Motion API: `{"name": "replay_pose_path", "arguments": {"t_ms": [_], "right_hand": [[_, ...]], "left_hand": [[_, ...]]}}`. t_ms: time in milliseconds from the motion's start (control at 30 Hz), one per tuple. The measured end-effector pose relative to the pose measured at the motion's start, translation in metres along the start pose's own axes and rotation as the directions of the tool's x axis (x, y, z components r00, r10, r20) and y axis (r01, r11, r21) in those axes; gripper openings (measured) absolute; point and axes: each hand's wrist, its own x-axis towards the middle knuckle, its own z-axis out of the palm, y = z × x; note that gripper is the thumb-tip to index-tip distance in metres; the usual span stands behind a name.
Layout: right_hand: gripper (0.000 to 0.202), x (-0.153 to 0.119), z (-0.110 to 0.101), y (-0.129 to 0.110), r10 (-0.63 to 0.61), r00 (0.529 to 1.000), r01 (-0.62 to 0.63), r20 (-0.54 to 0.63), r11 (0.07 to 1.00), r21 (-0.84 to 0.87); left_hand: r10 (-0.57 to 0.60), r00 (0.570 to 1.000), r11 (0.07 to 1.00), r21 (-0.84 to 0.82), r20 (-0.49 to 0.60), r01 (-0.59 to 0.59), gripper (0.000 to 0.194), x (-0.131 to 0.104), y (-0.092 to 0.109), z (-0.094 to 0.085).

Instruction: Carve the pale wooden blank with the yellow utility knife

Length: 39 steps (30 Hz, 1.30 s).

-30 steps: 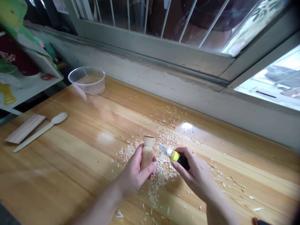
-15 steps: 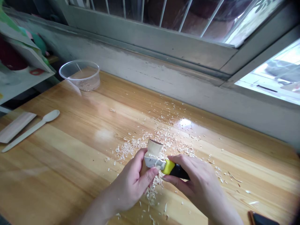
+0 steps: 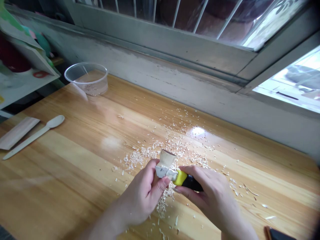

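My left hand is closed around a small piece of wood, whose pale, flared end sticks up past the fingers. In my right hand is a utility knife with a black and yellow handle. Its short wide metal blade lies across the wood, and my left thumb presses near the blade's lower edge. The lower part of the wood is hidden by my left hand. Wood shavings lie scattered on the table beneath and beyond both hands.
A clear plastic bowl stands at the back left. A wooden spoon and a flat wood strip lie at the left edge. A dark phone shows at the lower right. The wall and window frame bound the far side.
The view has shifted very slightly. Both hands keep their grip, and the blade stays against the wood with almost no visible movement.
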Motion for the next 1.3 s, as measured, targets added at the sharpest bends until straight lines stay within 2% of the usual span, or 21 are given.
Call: {"name": "replay_pose_path", "arguments": {"t_ms": [233,433,700,967,1133,1300], "right_hand": [[0.031,0.0018,0.0011,-0.0020,-0.031,0.997,0.024,-0.070,0.995,-0.096],[0.028,0.0011,0.0020,-0.0001,-0.043,0.993,0.028,-0.109,0.990,-0.135],[0.031,0.0019,0.0009,0.0023,0.010,1.000,-0.010,0.004,1.000,0.011],[0.033,0.0016,0.0006,0.0014,-0.002,1.000,0.002,-0.026,1.000,0.005],[0.033,0.0029,0.0015,0.0017,0.013,1.000,-0.013,0.007,1.000,0.025],[0.033,0.0027,0.0022,0.0021,-0.003,1.000,0.003,-0.019,1.000,-0.020]], "left_hand": [[0.050,0.994,0.999,0.024,-0.092,-0.048,0.023,0.0017,-0.0032,0.0034],[0.018,0.990,1.000,-0.012,-0.142,-0.020,0.023,0.0040,-0.0036,0.0069],[0.008,0.997,0.997,-0.080,-0.081,-0.015,0.024,0.0022,-0.0061,0.0059],[0.021,0.997,0.998,-0.063,-0.072,-0.025,0.027,0.0010,-0.0038,0.0070],[0.013,0.997,0.999,-0.038,-0.074,-0.016,0.024,0.0010,-0.0033,0.0060],[0.020,0.992,1.000,-0.014,-0.122,-0.022,0.022,0.0026,-0.0027,0.0074]]}}
